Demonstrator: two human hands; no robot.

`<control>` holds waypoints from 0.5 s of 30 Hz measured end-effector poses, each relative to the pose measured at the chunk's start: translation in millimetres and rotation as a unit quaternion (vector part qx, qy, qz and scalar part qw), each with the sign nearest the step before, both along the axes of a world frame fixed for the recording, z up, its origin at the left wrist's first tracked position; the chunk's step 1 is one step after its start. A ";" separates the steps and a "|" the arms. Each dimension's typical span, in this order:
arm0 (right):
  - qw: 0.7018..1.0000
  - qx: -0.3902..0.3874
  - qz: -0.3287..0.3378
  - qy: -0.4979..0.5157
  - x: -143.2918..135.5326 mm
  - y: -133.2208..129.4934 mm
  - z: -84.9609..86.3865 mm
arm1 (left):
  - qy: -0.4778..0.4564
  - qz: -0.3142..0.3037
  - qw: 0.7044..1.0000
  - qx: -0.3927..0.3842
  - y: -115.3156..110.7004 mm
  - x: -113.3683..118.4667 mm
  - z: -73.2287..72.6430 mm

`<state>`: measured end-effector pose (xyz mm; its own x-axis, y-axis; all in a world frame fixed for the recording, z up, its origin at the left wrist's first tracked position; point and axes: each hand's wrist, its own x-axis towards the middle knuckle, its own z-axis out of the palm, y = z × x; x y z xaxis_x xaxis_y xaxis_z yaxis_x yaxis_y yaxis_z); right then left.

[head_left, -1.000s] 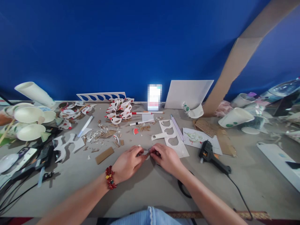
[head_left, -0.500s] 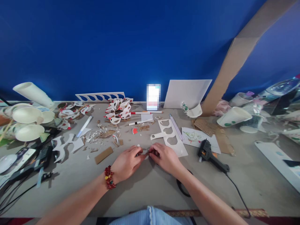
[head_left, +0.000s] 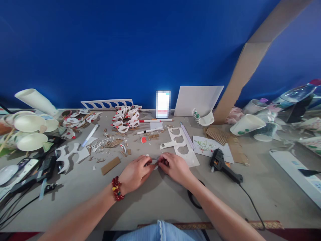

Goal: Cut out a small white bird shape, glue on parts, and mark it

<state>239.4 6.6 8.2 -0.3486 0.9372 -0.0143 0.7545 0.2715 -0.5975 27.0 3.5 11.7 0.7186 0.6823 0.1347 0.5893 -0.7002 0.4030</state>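
Close together over the table's middle, my left hand (head_left: 137,170) and my right hand (head_left: 174,166) meet at the fingertips. Both are closed in a pinch around a small white piece (head_left: 155,167), mostly hidden by the fingers; it looks like cut card. A red beaded bracelet (head_left: 117,189) circles my left wrist. Just right of my right hand lies a white card sheet (head_left: 192,159) with cut-out holes. A brown cardboard strip (head_left: 110,165) rests left of my left hand. Behind the hands sit a small red piece (head_left: 143,140) and a black-capped white marker (head_left: 149,131).
Several white card birds (head_left: 123,128) with red beaks cluster at the back. A black glue gun (head_left: 222,164) lies right, beside a bird drawing (head_left: 203,144). Paper scraps (head_left: 102,144) litter the left. A lit phone (head_left: 163,104) leans on the blue wall. Paper cups (head_left: 247,125) stand right.
The view has shifted slightly, so things on the right appear a little further left. Both hands keep their pinch at nearly the same place.
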 end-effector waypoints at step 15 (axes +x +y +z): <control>1.000 0.007 -0.012 0.000 -1.9 0.0 -1.9 | 0.011 0.000 1.000 0.011 -1.6 0.2 0.0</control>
<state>237.5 6.5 6.3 -0.3263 0.9453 -0.0001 0.7603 0.2624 -0.5942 27.2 1.9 11.7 0.7217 0.6791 0.1343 0.5976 -0.7090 0.3744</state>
